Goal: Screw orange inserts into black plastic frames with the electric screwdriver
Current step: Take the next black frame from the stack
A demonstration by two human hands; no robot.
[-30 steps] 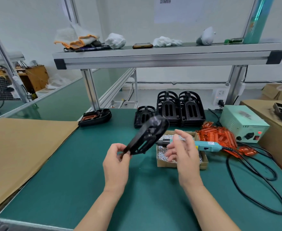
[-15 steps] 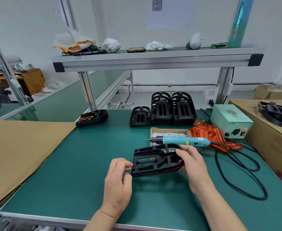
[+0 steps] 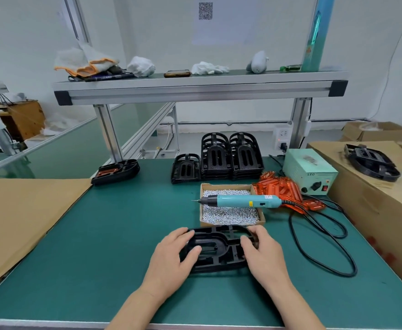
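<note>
Where it lies, fingers (image 3: pixel 190 252) curled on black frame (image 3: pixel 216 248).

matt black plastic frame (image 3: pixel 215 248) under my hands, on a smooth green mat (image 3: pixel 114 234); brown cardboard sheet (image 3: pixel 16 217) at the left of the frame.

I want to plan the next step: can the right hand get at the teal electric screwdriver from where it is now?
Probably yes. The teal electric screwdriver lies uncovered across the cardboard box of small silver screws, just beyond the right hand. Nothing stands between them, but that hand must first let go of the black plastic frame.
</note>
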